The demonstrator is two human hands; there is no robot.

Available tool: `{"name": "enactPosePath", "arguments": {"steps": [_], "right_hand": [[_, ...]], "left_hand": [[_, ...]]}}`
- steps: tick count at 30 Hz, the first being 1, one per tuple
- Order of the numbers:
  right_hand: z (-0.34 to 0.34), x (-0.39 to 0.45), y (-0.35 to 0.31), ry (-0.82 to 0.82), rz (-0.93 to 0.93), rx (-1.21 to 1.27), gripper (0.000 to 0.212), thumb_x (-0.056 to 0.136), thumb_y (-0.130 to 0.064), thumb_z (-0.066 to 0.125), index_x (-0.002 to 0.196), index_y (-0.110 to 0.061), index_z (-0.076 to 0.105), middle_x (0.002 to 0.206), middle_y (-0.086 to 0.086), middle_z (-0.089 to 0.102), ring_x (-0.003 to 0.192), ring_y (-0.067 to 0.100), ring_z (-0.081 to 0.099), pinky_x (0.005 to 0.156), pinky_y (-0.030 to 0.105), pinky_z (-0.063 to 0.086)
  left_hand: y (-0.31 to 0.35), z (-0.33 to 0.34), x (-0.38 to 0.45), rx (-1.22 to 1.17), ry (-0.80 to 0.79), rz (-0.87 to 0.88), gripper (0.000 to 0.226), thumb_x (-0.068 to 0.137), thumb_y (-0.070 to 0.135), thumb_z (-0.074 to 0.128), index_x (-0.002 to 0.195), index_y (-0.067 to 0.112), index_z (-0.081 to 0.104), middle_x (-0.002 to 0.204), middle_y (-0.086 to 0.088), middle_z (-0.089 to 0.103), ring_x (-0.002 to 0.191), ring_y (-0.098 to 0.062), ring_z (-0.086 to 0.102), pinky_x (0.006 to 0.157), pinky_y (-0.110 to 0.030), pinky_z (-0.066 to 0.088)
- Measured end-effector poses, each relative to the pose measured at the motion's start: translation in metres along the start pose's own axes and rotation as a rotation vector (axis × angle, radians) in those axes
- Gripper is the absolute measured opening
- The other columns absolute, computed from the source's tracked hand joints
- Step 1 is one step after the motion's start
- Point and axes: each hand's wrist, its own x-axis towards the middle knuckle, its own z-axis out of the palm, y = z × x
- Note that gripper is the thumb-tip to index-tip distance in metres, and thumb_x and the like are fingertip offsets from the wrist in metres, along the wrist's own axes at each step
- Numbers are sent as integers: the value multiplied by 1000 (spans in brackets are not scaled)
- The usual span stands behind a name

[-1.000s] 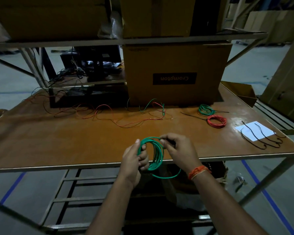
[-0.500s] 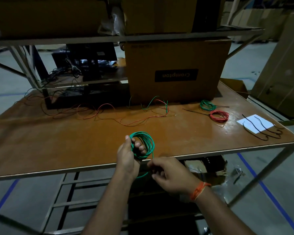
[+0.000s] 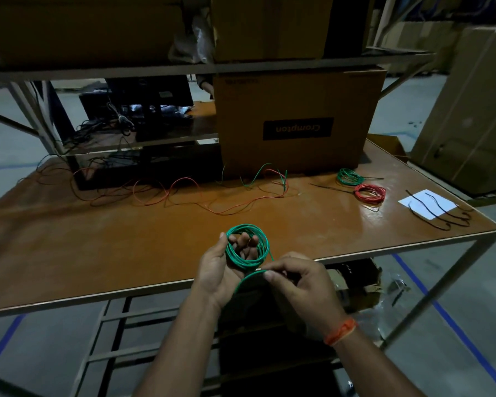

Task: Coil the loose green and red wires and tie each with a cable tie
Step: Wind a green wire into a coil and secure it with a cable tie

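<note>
A green wire coil (image 3: 262, 242) is looped round the fingers of my left hand (image 3: 222, 270), which holds it just above the table's front edge. My right hand (image 3: 299, 285) pinches the coil's loose green tail at its fingertips, close below the coil. Farther back, loose red and green wires (image 3: 226, 193) sprawl across the brown table (image 3: 98, 239). At the right lie a tied green coil (image 3: 347, 176) and a tied red coil (image 3: 370, 192). Black cable ties (image 3: 438, 213) lie across a white paper (image 3: 428, 202) at the far right.
A large cardboard box (image 3: 298, 121) stands at the back of the table under a metal shelf rail (image 3: 212, 67). Dark equipment with cables (image 3: 143, 121) sits back left. More cardboard boxes (image 3: 470, 110) stand on the floor at the right.
My right hand dropped from the coil's right side to below it, drawing the green tail round, and now sits a little higher next to the coil. The coil stays on my left fingers.
</note>
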Motion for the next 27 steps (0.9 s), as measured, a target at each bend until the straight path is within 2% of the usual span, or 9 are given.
{"name": "enactPosePath", "arguments": {"steps": [4, 6, 9, 11, 16, 19, 21, 24, 27], "right_hand": [[8, 3, -6, 123, 84, 130, 7, 84, -13, 77, 84, -20, 78, 79, 0, 69, 78, 22, 66, 71, 43, 54], [10, 4, -9, 133, 93, 74, 6, 83, -14, 79, 81, -20, 79, 77, -3, 69, 76, 17, 66, 69, 39, 54], [22, 6, -15, 145, 110, -77, 5, 79, -17, 82, 77, -20, 79, 74, -9, 69, 72, 7, 66, 65, 29, 54], [32, 6, -18, 166, 125, -185, 2, 75, -23, 80, 74, -22, 78, 71, -11, 69, 68, 3, 66, 63, 29, 54], [36, 7, -21, 186, 97, -418, 8, 73, -29, 74, 72, -22, 77, 70, -7, 69, 66, 5, 64, 61, 27, 50], [34, 7, -21, 174, 67, -503, 8, 74, -26, 73, 70, -20, 76, 72, -5, 69, 68, 9, 64, 60, 22, 46], [32, 7, -23, 156, 56, -533, 3, 73, -21, 76, 71, -19, 75, 75, -4, 69, 70, 10, 65, 62, 17, 43], [18, 5, -34, 78, -24, -511, 3, 77, -21, 76, 79, -22, 76, 76, -6, 65, 71, 9, 62, 63, 19, 46], [-16, 9, -51, 164, -131, -416, 3, 87, -20, 73, 87, -22, 75, 79, -7, 62, 75, 3, 57, 65, 14, 42]], "left_hand": [[4, -4, 0, -68, -2, 11, 36, 108, 35, 38, 87, 13, 56, 93, -9, 71, 89, -25, 74, 69, -34, 63], [4, -4, 1, -47, 16, 14, 38, 109, 36, 36, 88, 11, 58, 94, -10, 72, 91, -25, 73, 67, -33, 62], [-10, 8, -2, 69, 71, 61, 51, 111, 35, 31, 85, 8, 66, 85, -12, 76, 78, -21, 73, 75, -33, 60], [-23, 16, -6, 135, 96, 133, 43, 112, 34, 29, 88, 10, 56, 80, -14, 76, 74, -22, 74, 85, -39, 55], [-35, 13, -4, 163, 40, 141, 39, 110, 39, 32, 90, 11, 50, 85, -19, 73, 86, -30, 71, 91, -45, 54], [-36, 11, -4, 213, 0, 147, 35, 108, 39, 38, 91, 12, 51, 89, -18, 70, 87, -28, 68, 83, -42, 56], [-38, 12, -2, 271, -19, 182, 32, 107, 39, 41, 90, 13, 51, 81, -10, 67, 80, -23, 64, 78, -38, 55], [-38, 15, 5, 333, 1, 243, 32, 107, 39, 41, 88, 14, 46, 62, 3, 46, 56, -11, 45, 56, -28, 41], [-34, 20, 14, 363, -16, 227, 33, 109, 38, 37, 88, 13, 43, 56, 8, 33, 45, -6, 30, 46, -22, 28]]}}
